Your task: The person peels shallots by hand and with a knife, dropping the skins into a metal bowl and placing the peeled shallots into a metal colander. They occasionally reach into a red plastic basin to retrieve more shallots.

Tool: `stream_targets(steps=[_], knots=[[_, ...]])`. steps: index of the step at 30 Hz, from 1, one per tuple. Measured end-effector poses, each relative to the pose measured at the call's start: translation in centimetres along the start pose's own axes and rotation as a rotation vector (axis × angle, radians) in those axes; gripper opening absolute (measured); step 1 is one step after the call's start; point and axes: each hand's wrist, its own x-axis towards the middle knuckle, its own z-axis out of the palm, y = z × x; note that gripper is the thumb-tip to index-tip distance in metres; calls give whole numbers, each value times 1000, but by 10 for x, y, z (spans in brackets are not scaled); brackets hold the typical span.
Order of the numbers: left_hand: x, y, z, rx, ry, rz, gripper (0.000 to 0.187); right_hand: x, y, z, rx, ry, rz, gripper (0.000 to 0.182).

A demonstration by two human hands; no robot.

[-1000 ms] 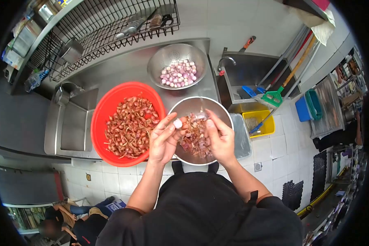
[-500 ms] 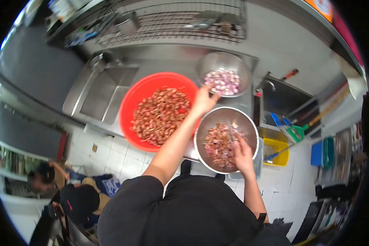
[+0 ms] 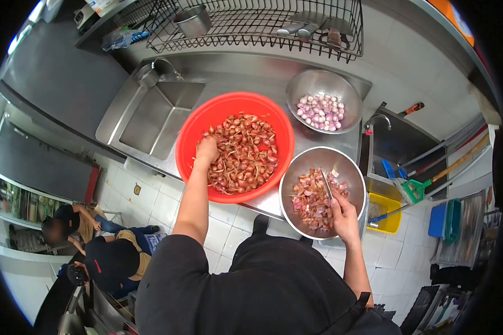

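My left hand (image 3: 208, 151) reaches into a red basin (image 3: 184, 134) full of unpeeled shallots (image 3: 243, 151). Its fingers curl down among the shallots at the left side, and what they grip, if anything, is hidden. A small knife (image 3: 326, 184) is held in my right hand (image 3: 345, 219), blade pointing up and away. That hand is over the near right part of a steel bowl (image 3: 354, 167) containing shallot skins and trimmings (image 3: 313, 204). Behind it, a second steel bowl (image 3: 300, 84) holds peeled pale-purple shallots (image 3: 321, 111).
A steel sink (image 3: 162, 120) with a faucet lies left of the basin. Above the counter hangs a wire rack (image 3: 251, 28) with a metal pot and utensils. Two people (image 3: 109, 262) are at the lower left. Brushes and a yellow bucket (image 3: 394, 209) stand at right.
My left hand has moved from the bowl of peeled shallots, leftward into the red basin. My right hand stays at the trimmings bowl with the knife. The view has shifted slightly.
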Motion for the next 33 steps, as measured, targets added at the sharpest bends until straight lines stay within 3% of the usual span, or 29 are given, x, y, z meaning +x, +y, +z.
stream_targets(steps=[5, 7, 8, 10, 11, 12, 14, 16, 17, 20, 25, 31, 33], knots=[[-4, 5, -6, 56, -38, -48, 36, 6, 20, 8, -92, 6, -152, 34], [-16, 9, -10, -23, 206, -46, 33, -4, -4, 13, -13, 7, -83, 35], [-21, 12, -14, -21, 205, -31, 33, -9, -11, 13, 62, 4, -11, 36], [-38, 30, -34, -645, 261, -6, 30, -7, 2, 13, 25, 38, -109, 38], [-48, 44, -41, -842, 205, -23, 29, -9, -1, 13, 44, 25, -173, 38], [-63, 64, -48, -846, 185, -5, 29, -11, -4, 14, 62, 17, -234, 38], [-100, 115, -54, -1389, 35, 182, 29, -22, -27, 12, 214, -86, -53, 43], [-128, 158, -50, -1695, -165, 263, 27, -19, -34, 19, 161, 5, -365, 45], [-140, 178, -48, -1811, -248, 295, 28, -20, -34, 20, 192, -23, -342, 45], [-165, 223, -38, -1845, -311, 343, 26, -27, -54, 17, 295, -86, -321, 47], [-188, 256, -41, -1751, -300, 410, 27, -23, -47, 15, 247, 18, -391, 47], [-198, 269, -42, -1686, -65, 493, 23, -26, -45, 24, 246, 139, -475, 45], [-201, 273, -44, -1489, 193, 661, 21, -29, -49, 24, 303, 140, -429, 44]])
